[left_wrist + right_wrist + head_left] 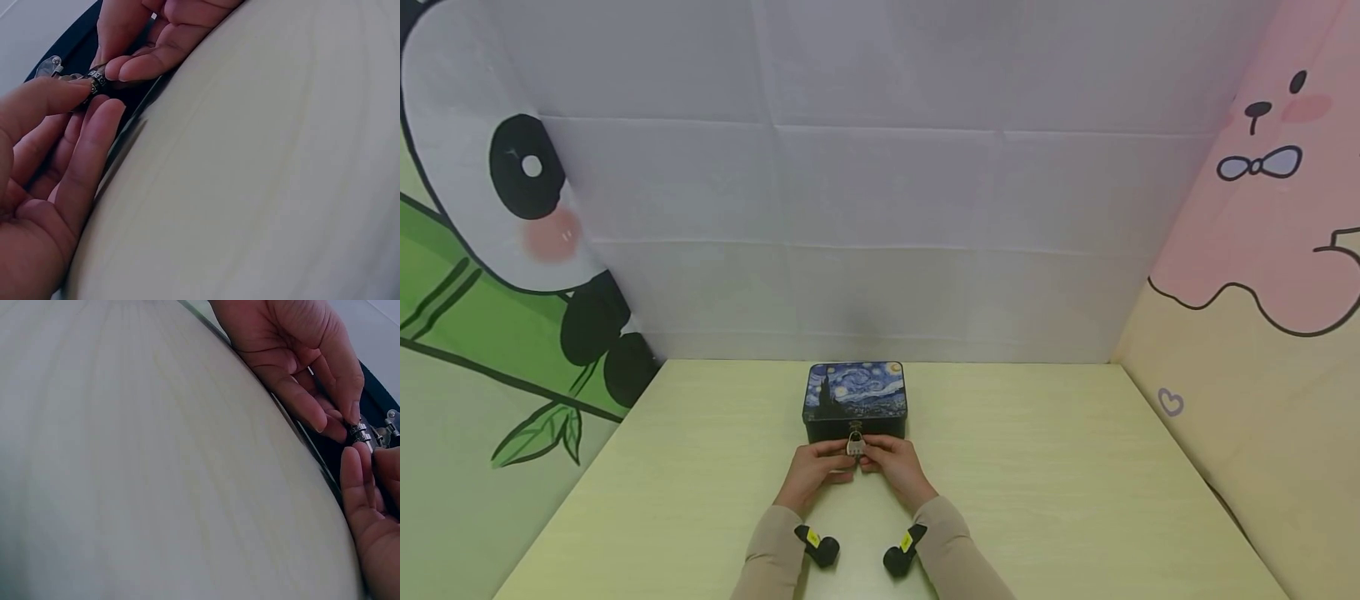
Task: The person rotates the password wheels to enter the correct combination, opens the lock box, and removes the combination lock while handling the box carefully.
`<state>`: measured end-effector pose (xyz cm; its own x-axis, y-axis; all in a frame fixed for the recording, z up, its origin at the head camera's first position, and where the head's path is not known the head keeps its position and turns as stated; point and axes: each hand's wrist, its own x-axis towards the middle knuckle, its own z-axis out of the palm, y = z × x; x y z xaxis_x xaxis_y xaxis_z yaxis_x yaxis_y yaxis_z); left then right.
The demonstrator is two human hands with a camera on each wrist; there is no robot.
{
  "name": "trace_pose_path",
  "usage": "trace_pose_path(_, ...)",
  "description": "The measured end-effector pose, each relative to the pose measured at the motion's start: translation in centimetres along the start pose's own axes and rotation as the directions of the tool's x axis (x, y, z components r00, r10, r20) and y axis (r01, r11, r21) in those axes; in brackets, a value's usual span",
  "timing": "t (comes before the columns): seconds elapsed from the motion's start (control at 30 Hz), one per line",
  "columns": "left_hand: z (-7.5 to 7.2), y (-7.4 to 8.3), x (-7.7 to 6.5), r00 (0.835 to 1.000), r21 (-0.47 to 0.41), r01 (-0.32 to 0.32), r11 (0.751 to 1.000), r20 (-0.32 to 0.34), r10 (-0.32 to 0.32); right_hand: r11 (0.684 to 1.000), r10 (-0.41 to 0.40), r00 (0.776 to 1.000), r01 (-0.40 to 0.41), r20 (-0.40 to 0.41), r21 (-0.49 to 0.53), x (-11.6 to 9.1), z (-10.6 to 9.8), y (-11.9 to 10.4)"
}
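A small combination padlock (855, 447) with number dials hangs from the metal clasp (855, 426) on the front of a dark tin box (855, 392), whose lid bears a swirling night-sky painting. My left hand (815, 468) pinches the padlock from its left side, thumb on the dials in the left wrist view. From the other side my right hand (898, 467) holds the padlock between thumb and fingers. Numbered dial rings (97, 78) show between the fingertips. In the right wrist view the padlock (360, 433) is partly hidden behind fingers. The lid is closed.
The box stands on a pale wood-grain table (1037, 467), near its back edge. A white sheet (880, 192) hangs behind. Cartoon-printed walls, a panda (467, 167) at left and a pink animal (1262, 225) at right, flank the table.
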<state>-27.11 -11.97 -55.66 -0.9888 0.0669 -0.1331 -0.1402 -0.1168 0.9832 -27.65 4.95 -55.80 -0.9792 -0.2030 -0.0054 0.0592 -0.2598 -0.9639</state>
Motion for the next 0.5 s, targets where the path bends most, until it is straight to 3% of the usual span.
trace_pose_path(0.5,-0.02,0.14,-0.24,1.0,-0.006,-0.008,1.0,0.012,0.009,1.0,-0.011,1.0,0.011,0.0,-0.001,-0.12,0.06,-0.06)
